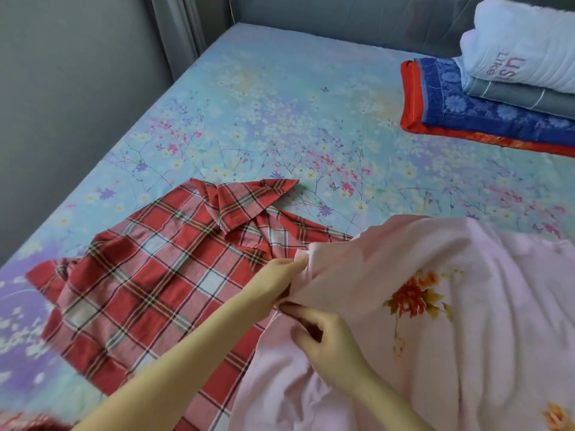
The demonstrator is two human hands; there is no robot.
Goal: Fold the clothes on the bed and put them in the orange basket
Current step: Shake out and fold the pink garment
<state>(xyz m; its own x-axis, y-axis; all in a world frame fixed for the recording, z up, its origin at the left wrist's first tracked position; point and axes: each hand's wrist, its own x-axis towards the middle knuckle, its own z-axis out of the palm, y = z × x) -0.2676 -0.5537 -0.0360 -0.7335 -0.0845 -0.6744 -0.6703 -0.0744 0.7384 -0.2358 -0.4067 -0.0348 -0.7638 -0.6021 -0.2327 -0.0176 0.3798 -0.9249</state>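
Where the pale pink soft garment printed with orange-red flowers (pixel 466 306) bunches up at its left edge, both hands hold it. The left hand (pixel 280 275) reaches in from the lower left on a bare forearm, its fingers curled round a gathered fold of the pink cloth. The right hand (pixel 326 334) sits just below and beside it, thumb and fingers pinching the same edge. The two hands are close together, almost touching. The pink garment lies spread over the near right part of the bed with a light blue flower-patterned sheet (pixel 264 104), and its left side overlaps the red, white and black plaid shirt (pixel 149 275). That shirt lies flat and unfolded on the sheet to the left, collar pointing toward the far side, under the left forearm.

At the far right corner of the bed, well apart from the clothes, stands a stack of bedding: a rolled white quilted blanket (pixel 522 42) on top, a folded grey cloth (pixel 522 98) under it, and a blue flowered blanket with a red border (pixel 466 113) at the bottom. A grey wall (pixel 62 88) runs along the left side of the bed.
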